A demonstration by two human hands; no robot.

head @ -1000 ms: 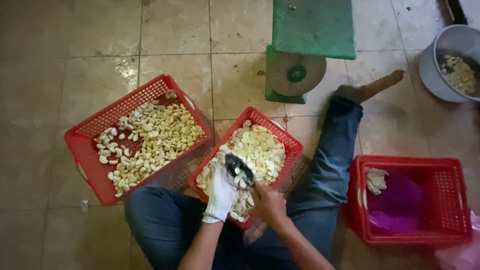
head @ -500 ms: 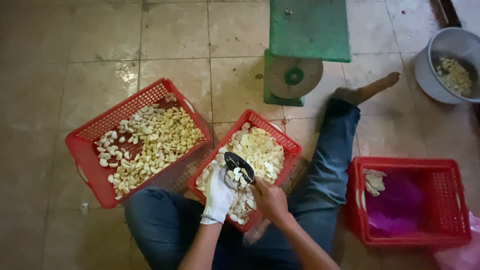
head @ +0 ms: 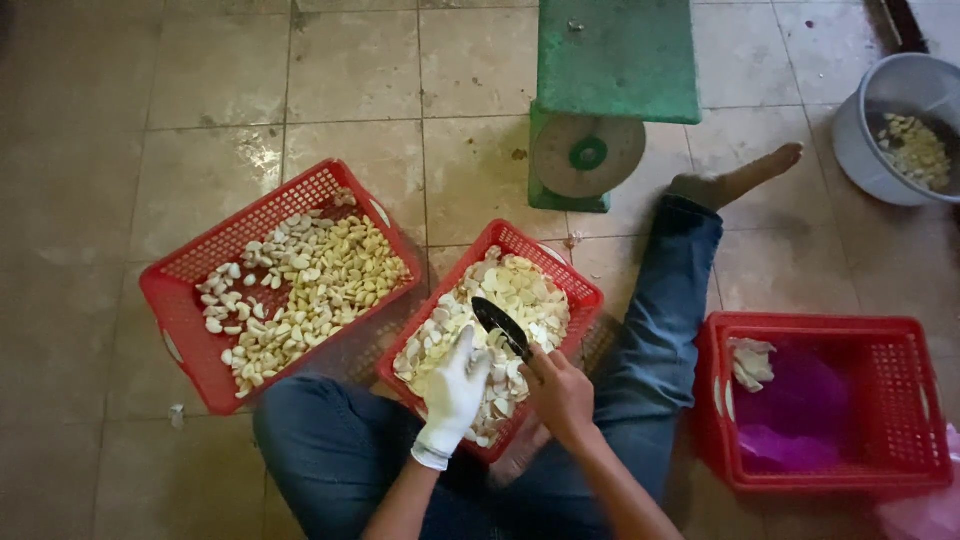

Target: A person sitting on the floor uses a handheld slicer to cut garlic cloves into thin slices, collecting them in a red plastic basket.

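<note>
I sit on the floor with a red basket [head: 575, 290] of pale peeled pieces between my legs. My right hand [head: 562, 396] is bare and shut on the handle of a knife [head: 500, 326], whose dark blade points up-left over the pile. In a white glove, my left hand [head: 455, 388] rests on the pieces just left of the blade, fingers reaching toward it. Whether it grips a piece is unclear, as glove and pieces are the same pale colour.
A second red basket [head: 185, 345] of smaller yellowish pieces sits at the left. At the right, a red basket [head: 905, 345] holds a magenta bag and a few pieces. A green weighing scale [head: 610, 80] stands ahead; a grey bucket [head: 860, 130] is far right.
The knife blade has turned from broadside to edge-on and now lies slanted over the pile. Both hands stay over the middle basket, close together.
</note>
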